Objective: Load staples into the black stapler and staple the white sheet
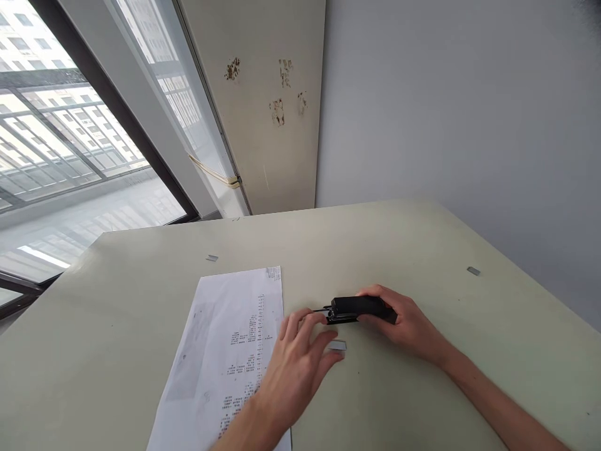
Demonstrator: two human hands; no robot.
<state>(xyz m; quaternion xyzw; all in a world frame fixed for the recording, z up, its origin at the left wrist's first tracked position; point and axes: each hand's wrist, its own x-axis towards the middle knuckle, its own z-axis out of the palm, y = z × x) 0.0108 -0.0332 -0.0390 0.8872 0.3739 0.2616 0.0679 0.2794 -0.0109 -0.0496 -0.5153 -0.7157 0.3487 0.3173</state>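
A black stapler [359,307] lies sideways near the middle of the table, its left end showing a metal part. My right hand [404,322] is closed around the stapler's right end, thumb on the near side and fingers on the far side. My left hand [300,354] is at the stapler's left end, with fingers bent and apart; some fingertips appear to touch that end. A small grey strip of staples [337,345] shows between my left thumb and index finger, and I cannot tell whether they touch it. Printed paper sheets [220,351] lie partly under my left hand and forearm.
Two more small grey staple strips lie on the pale table [399,250]: one strip [212,258] beyond the paper, another strip [474,270] at the right. Past the table stand a grey wall [446,113], a stained beige panel [282,156] and a window [56,138] at the left.
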